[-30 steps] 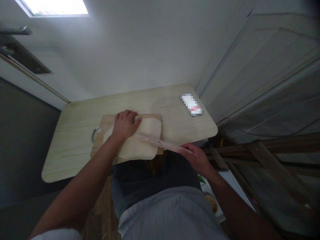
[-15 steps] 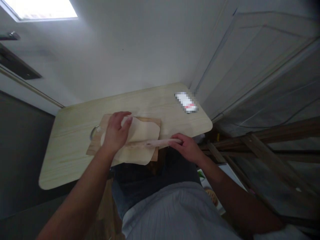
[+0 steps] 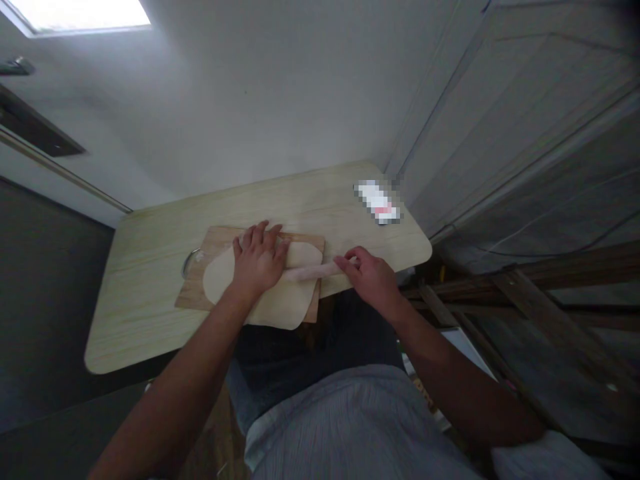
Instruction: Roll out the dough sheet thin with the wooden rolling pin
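Observation:
A wide, thin sheet of pale dough point(image 3: 280, 310) lies on a wooden cutting board point(image 3: 193, 293), and its near edge hangs past the board and the table edge. Across the dough rests a pale rolling pin point(image 3: 313, 272). My right hand point(image 3: 370, 273) grips the pin's right end, thumb and fingers closed round it. Flat over the dough, fingers spread, is my left hand point(image 3: 261, 260). It covers the pin's left part, so the contact beneath the palm is hidden.
The board has a metal ring handle point(image 3: 189, 262) on its left. A phone point(image 3: 377, 201), blurred out, lies at the back right of the light wooden table point(image 3: 135, 293). A white wall stands behind, and wooden beams point(image 3: 530, 300) are at the right.
The rolling pin has moved away from me over the dough, my right hand with it. My left hand has shifted right, and its fingers have spread flat.

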A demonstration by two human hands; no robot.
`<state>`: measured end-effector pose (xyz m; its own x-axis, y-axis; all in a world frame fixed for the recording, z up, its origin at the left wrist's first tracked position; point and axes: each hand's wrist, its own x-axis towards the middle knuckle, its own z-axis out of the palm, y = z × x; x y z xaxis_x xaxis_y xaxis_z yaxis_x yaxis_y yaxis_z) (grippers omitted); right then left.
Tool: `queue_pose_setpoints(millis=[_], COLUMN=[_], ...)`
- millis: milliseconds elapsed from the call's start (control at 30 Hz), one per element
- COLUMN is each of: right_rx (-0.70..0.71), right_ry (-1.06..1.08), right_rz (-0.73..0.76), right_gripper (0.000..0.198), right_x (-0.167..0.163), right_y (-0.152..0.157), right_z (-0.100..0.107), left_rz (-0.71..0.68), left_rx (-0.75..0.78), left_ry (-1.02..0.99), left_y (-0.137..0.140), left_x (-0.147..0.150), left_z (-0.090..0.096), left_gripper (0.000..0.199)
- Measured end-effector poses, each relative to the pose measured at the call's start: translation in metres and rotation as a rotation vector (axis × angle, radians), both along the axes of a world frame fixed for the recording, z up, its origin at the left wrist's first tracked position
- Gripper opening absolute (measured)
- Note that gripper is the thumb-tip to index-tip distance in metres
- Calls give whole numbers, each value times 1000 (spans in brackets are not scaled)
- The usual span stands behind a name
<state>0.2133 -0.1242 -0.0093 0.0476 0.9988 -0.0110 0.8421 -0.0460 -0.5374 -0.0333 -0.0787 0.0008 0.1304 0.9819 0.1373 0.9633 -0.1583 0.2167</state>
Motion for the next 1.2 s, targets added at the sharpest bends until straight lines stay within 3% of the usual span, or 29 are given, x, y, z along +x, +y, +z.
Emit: queue_pose_setpoints(millis=[167,267,533,633,900,1100,1200], right_rx=[37,45,126,139,251,230,211], right_ry=[-73,-58,41,-2,-175,-167,-168], right_rz=[-77,-65,60,66,61,-7,-23], right_gripper=[48,46,43,44,41,32,32], right_x=[-10,-12,-2,-1,-5,-12,-14], right_y=[22,20,-37,-43,-6,22,26], right_z=[-1,-2,-8,-9,-13,-14,-13], left_rz=[-9,-4,12,30,5,17,27], left_rx=[65,66,60,49,31,81,103], left_ry=[-6,-28,-10,5,4,-10,-27], left_y=[24,23,-36,-43,-9,26,30], left_x=[3,3,2,3,4,6,6], left_z=[2,3,-1,-2,4,2,1], left_gripper=[49,49,50,51,53,50,49])
